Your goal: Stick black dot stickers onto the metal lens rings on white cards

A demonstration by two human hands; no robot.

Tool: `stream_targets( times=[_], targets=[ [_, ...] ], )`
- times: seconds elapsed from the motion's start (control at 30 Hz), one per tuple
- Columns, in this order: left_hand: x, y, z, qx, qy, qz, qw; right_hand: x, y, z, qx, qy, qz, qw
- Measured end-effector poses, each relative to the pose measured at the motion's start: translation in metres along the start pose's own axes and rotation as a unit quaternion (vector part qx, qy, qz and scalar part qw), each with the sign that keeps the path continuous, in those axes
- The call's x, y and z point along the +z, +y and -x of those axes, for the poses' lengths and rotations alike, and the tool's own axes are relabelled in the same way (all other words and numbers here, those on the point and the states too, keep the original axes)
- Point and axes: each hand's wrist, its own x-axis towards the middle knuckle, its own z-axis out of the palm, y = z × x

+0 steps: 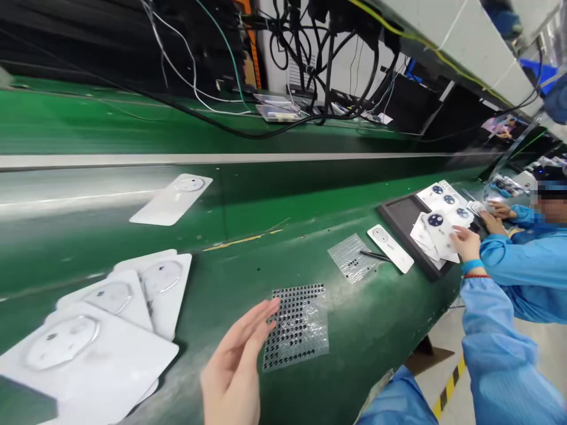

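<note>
My left hand [237,366] hovers low over the green table with its fingers stretched out, holding nothing. Its fingertips are at the left edge of a clear sheet of small black dots [296,324]. My right hand [465,242], in a blue sleeve with a blue wristband, reaches far right. Its fingers are closed on the edge of a white plate with a dark round camera part [438,230]. That plate is one of a fanned stack on a dark tray [401,213].
Several white plates [101,336] lie piled at the near left, and one more [170,200] sits on the green belt. A second dotted sheet [352,257], a thin dark tool [374,255] and a single white plate [390,248] lie beside the tray. A co-worker in blue [527,260] works at the far right.
</note>
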Motion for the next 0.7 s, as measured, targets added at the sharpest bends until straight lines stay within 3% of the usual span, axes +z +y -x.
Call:
stream_targets(
  times=[0.1, 0.17, 0.23, 0.27, 0.33, 0.37, 0.43, 0.5, 0.57, 0.7],
  targets=[
    [-0.001, 0.002, -0.001, 0.015, 0.024, -0.006, 1.000, 0.014, -0.014, 0.008, -0.042, -0.019, 0.042, 0.998],
    [-0.002, 0.004, -0.002, 0.027, 0.053, -0.017, 0.998, 0.040, -0.039, 0.046, -0.092, -0.063, 0.031, 0.993],
    [-0.004, 0.006, -0.004, 0.037, 0.076, -0.026, 0.996, 0.069, -0.071, 0.107, -0.178, -0.151, -0.012, 0.972],
    [-0.006, 0.006, -0.006, 0.042, 0.084, -0.031, 0.995, 0.082, -0.088, 0.143, -0.265, -0.226, -0.051, 0.936],
    [-0.011, 0.003, -0.009, 0.053, 0.088, -0.064, 0.993, 0.100, -0.119, 0.211, -0.411, -0.364, -0.092, 0.831],
    [-0.014, 0.002, -0.010, 0.059, 0.085, -0.099, 0.990, 0.106, -0.130, 0.239, -0.455, -0.403, -0.098, 0.788],
    [-0.019, -0.002, -0.011, 0.064, 0.071, -0.186, 0.978, 0.115, -0.143, 0.274, -0.499, -0.443, -0.099, 0.738],
    [-0.022, -0.004, -0.010, 0.053, 0.047, -0.259, 0.963, 0.120, -0.144, 0.283, -0.506, -0.446, -0.112, 0.730],
    [-0.020, -0.004, -0.006, 0.035, 0.022, -0.292, 0.955, 0.120, -0.141, 0.276, -0.498, -0.428, -0.145, 0.740],
    [-0.012, 0.001, 0.001, 0.002, -0.072, -0.243, 0.967, 0.108, -0.144, 0.255, -0.494, -0.395, -0.202, 0.748]
  ],
)
